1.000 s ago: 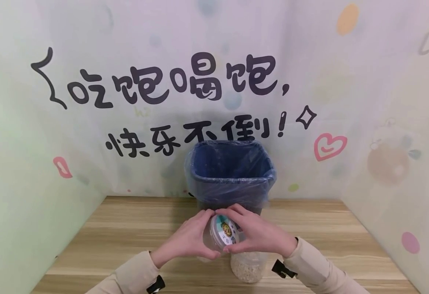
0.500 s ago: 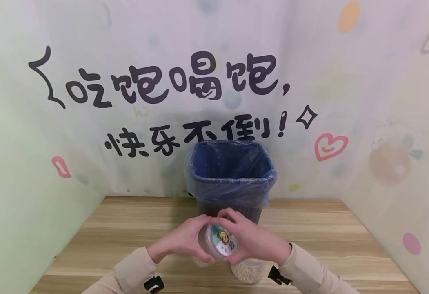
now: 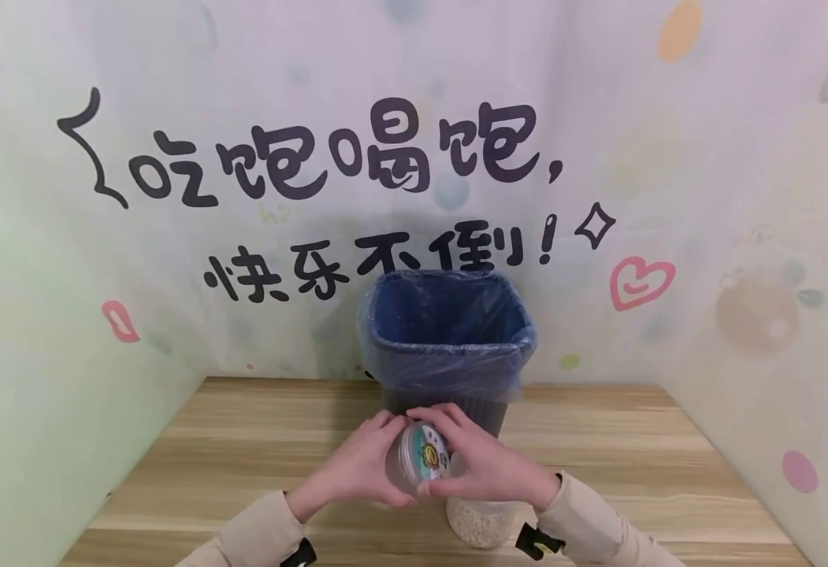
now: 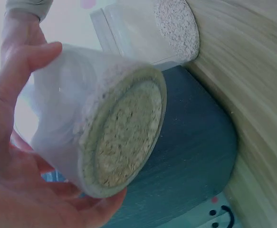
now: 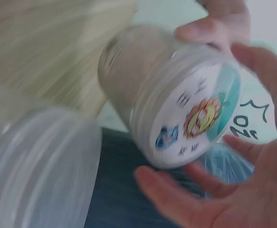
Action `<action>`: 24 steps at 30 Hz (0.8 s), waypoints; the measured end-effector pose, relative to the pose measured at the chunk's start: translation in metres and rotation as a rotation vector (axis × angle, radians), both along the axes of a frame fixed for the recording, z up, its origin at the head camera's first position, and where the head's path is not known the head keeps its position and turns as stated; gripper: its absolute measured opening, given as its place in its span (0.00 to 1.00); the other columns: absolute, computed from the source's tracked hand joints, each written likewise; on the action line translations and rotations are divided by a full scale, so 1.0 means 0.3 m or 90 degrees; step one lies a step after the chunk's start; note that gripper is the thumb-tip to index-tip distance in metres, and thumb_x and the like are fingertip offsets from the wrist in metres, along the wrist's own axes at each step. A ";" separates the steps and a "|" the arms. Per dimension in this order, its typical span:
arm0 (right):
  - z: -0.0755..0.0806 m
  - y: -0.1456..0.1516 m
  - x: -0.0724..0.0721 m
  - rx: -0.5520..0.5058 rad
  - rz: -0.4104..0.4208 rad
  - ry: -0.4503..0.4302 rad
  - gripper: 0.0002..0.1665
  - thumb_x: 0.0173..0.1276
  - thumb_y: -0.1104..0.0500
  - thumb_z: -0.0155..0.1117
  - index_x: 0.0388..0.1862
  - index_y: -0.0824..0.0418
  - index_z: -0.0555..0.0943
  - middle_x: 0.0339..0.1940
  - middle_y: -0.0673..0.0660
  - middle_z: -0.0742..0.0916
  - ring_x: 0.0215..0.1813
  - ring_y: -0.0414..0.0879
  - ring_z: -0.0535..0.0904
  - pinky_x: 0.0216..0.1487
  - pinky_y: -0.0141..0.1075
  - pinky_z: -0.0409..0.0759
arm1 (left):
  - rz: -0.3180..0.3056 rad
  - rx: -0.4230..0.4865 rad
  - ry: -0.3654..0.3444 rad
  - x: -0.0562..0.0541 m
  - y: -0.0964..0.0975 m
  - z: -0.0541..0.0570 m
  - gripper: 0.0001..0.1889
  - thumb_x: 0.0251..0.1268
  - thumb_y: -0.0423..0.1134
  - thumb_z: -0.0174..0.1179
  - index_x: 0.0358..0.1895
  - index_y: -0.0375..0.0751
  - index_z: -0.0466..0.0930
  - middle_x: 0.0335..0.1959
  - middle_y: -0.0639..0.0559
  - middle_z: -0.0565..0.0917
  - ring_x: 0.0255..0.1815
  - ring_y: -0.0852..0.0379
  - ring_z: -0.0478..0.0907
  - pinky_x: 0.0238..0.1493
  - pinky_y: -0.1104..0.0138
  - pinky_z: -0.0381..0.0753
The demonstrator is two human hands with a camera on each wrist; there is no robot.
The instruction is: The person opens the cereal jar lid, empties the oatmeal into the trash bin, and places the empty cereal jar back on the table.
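Both hands hold a small clear plastic jar (image 3: 414, 465) tilted on its side, just above the table. My left hand (image 3: 360, 472) grips the jar's body. Pale grain lies in the jar's bottom (image 4: 124, 137), with my left hand (image 4: 24, 156) curled round the wall. My right hand (image 3: 488, 468) wraps its fingers round the lid (image 5: 195, 118), which bears a white and teal label with a sunflower picture. The thumb and fingers of my right hand (image 5: 214, 190) curl round the lid's rim.
A second clear jar (image 3: 480, 520) with grain in it stands on the wooden table (image 3: 243, 441) under my right wrist. A dark blue bin (image 3: 449, 339) lined with a clear bag stands right behind the hands. Printed walls close in three sides.
The hands and the jar have sunk a little and shifted slightly left. The lid's label has turned and now shows at a steeper angle. The bin and second jar have not moved.
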State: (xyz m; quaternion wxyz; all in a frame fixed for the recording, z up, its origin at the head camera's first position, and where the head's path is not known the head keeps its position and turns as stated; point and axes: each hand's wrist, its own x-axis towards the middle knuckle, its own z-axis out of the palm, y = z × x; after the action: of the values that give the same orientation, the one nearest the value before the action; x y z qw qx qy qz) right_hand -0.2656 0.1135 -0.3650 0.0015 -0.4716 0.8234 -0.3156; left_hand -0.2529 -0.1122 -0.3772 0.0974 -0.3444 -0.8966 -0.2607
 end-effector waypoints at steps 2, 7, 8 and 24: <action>0.003 -0.004 0.001 -0.013 -0.039 -0.048 0.44 0.63 0.42 0.67 0.72 0.55 0.61 0.60 0.56 0.70 0.56 0.48 0.72 0.46 0.35 0.80 | 0.020 -0.008 0.040 0.007 0.007 0.004 0.44 0.28 0.49 0.79 0.57 0.35 0.73 0.43 0.50 0.73 0.40 0.51 0.71 0.39 0.63 0.76; 0.004 -0.011 0.002 -0.006 -0.098 -0.072 0.38 0.65 0.40 0.64 0.67 0.56 0.67 0.55 0.56 0.76 0.49 0.46 0.76 0.39 0.33 0.80 | 0.054 -0.034 0.095 0.020 0.025 0.010 0.45 0.26 0.51 0.80 0.56 0.37 0.74 0.43 0.49 0.73 0.39 0.51 0.71 0.37 0.62 0.77; 0.002 -0.012 0.001 -0.001 -0.099 -0.056 0.38 0.64 0.40 0.65 0.67 0.55 0.67 0.55 0.55 0.76 0.49 0.45 0.76 0.40 0.34 0.80 | 0.059 -0.038 0.097 0.020 0.026 0.010 0.45 0.26 0.51 0.80 0.56 0.37 0.74 0.43 0.49 0.73 0.39 0.50 0.71 0.37 0.62 0.77; -0.002 -0.009 -0.021 -0.073 -0.040 0.005 0.45 0.63 0.46 0.69 0.73 0.58 0.61 0.63 0.56 0.71 0.58 0.47 0.71 0.50 0.39 0.79 | 0.070 0.012 0.046 0.002 0.013 0.028 0.43 0.28 0.51 0.79 0.56 0.39 0.74 0.44 0.49 0.74 0.42 0.51 0.73 0.42 0.57 0.76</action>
State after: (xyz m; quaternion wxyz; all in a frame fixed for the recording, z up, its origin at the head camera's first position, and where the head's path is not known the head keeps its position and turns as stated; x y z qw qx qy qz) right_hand -0.2718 0.1109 -0.3657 -0.0388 -0.4463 0.8184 -0.3599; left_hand -0.2524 -0.1083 -0.3688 0.1471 -0.3026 -0.9077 -0.2509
